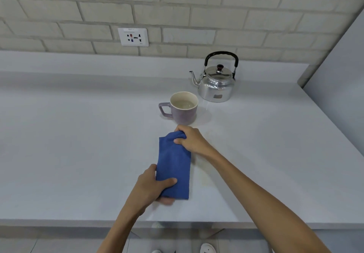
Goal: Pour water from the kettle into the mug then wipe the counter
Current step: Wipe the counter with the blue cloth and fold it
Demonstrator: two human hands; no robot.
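Two bare forearms reach in from the bottom edge over the front lip of the counter, which is pale grey. The left hand is nearest, its forearm rising up and slightly to the right. It grips the near end of a folded blue cloth: the thumb lies flat across the top of the fabric and the other fingers curl beneath its near left corner, one fingertip showing below the edge. The cloth lies lengthways, running away from the person, flat on the counter for most of its length.

The right arm comes in from the lower right, stretched long and angled up to the left, wrist nearly straight. The right hand is at the far end of the cloth, knuckles up, fingers closed tight and pinching the far right corner so the fabric bunches into folds there.

Just beyond that hand stands a lilac mug, upright, handle pointing left, with water in its pale interior. Behind it and to the right, close but apart, sits a shiny metal kettle, lid on, black handle upright, spout pointing left. On the brick wall behind, to the left, is a white socket.
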